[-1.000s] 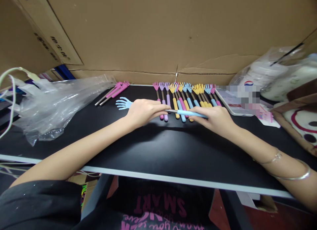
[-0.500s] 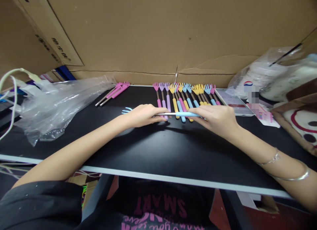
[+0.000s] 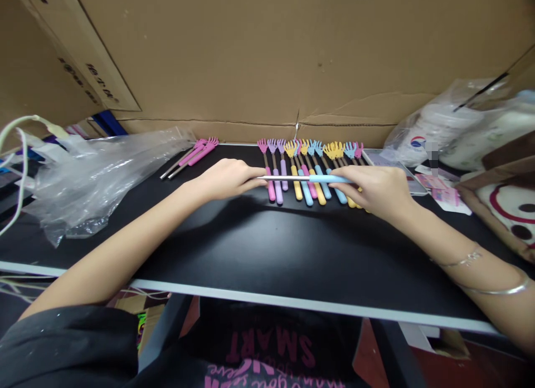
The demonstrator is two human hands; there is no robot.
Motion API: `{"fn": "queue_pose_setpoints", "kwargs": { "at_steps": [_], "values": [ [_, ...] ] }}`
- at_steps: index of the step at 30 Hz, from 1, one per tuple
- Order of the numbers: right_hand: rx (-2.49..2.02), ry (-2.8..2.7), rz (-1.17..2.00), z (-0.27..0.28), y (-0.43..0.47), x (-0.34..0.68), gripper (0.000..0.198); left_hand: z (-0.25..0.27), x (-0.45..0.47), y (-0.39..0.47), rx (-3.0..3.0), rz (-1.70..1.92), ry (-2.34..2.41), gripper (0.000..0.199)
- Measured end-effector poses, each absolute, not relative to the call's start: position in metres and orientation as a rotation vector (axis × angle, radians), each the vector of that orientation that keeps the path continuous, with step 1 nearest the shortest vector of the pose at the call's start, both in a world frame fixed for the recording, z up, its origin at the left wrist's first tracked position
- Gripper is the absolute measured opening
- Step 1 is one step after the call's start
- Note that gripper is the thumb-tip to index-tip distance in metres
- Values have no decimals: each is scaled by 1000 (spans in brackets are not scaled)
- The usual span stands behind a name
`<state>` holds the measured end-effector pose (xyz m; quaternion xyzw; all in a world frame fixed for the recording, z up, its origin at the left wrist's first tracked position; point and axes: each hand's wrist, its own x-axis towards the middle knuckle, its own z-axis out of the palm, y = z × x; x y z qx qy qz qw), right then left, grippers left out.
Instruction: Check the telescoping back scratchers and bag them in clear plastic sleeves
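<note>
Scratcher [image 3: 310,179] with a light-blue grip and a slim metal rod is held nearly level above the table [image 3: 259,254], between the two hands. The left hand [image 3: 232,179] is pinched around the rod, thumb below and fingers above, hiding the rod's left end. The right hand [image 3: 378,190] is wrapped around the blue grip, its fingers closed; two silver bracelets [image 3: 501,291] circle that arm. Beyond and below lies a row of scratchers [image 3: 306,194] in pink, purple, yellow and blue, heads toward the far cardboard wall [image 3: 251,53]. A pink pair [image 3: 203,150] lies farther left, bare metal ends pointing near, beside a crumpled clear plastic bag [image 3: 83,182]. To the right, a flat device [image 3: 390,158] shows partly behind the right hand.
</note>
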<state>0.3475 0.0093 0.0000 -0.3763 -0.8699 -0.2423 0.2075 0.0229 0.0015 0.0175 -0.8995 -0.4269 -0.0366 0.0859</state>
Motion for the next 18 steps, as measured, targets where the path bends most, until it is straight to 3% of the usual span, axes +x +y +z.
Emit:
{"fn": "queue_pose_setpoints", "kwargs": {
  "at_steps": [14, 18],
  "values": [
    [-1063, -2427, -474, -3, 11, 346, 44, 8, 26, -1, -2344, -266, -1120, 47],
    [-1094, -2491, -92, 4, 6, 339, 44, 13, 25, -3, -2311, -299, -1050, 44]
  ]
}}
